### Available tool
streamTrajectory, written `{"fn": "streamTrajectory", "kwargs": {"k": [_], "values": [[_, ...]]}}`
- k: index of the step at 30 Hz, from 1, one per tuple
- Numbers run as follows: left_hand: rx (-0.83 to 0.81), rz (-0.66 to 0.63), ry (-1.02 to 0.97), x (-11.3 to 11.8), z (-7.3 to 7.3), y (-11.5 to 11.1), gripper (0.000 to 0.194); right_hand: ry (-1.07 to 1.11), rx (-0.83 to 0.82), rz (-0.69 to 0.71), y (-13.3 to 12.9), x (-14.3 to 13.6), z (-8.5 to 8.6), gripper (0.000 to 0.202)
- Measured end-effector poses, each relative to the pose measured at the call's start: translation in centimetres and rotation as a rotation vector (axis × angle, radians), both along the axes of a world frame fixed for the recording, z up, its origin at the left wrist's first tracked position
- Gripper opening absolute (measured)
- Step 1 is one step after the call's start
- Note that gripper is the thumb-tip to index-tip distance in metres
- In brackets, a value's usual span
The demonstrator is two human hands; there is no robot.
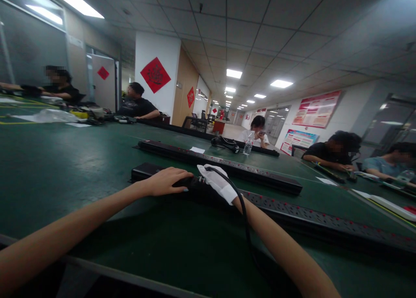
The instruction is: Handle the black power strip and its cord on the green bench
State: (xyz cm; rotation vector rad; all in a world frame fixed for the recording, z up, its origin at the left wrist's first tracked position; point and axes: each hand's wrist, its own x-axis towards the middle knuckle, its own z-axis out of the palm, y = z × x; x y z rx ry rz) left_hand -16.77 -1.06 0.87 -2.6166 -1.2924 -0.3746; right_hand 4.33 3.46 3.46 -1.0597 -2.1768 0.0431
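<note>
Black power strip (312, 214) lies on the green counter (97, 155), left hand (169, 181) over its end, its grip hard to tell; the white-covered right hand (217, 184) grips a plug (201, 179). The cord (243, 206), draped over that wrist, could snag, tugging it askew.

**Rows Arranged Across the Worktop** (97, 159)

Behind the near power strip (302, 212), a middle strip (253, 172) is placed, then a far strip (175, 128). Between the last two, a bottle (248, 147) is set right of a cable bundle (225, 144).
</note>
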Motion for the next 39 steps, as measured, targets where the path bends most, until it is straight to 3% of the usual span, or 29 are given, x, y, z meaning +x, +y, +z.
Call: {"fn": "streamTrajectory", "kwargs": {"k": [6,9,22,31,39], "values": [[-0.014,-0.009,-0.005,0.0,0.1,0.0,0.051,-0.433,0.148,-0.150,-0.5,1.0,0.8,0.051],[-0.015,-0.002,-0.010,0.1,0.2,-0.1,0.051,-0.528,0.187,-0.215,-0.9,0.6,0.7,0.056],[0.024,0.023,-0.006,0.7,0.2,-0.1,0.057,-0.445,0.334,-0.254,-1.9,0.2,-0.7,0.058],[0.157,0.021,0.046,3.6,-0.6,0.0,0.051,-0.543,0.301,-0.219,-2.0,0.5,-0.6,0.060],[0.175,0.009,0.058,3.9,-1.1,0.2,0.049,-0.546,0.230,-0.163,-2.4,1.2,-0.1,0.050]]}}
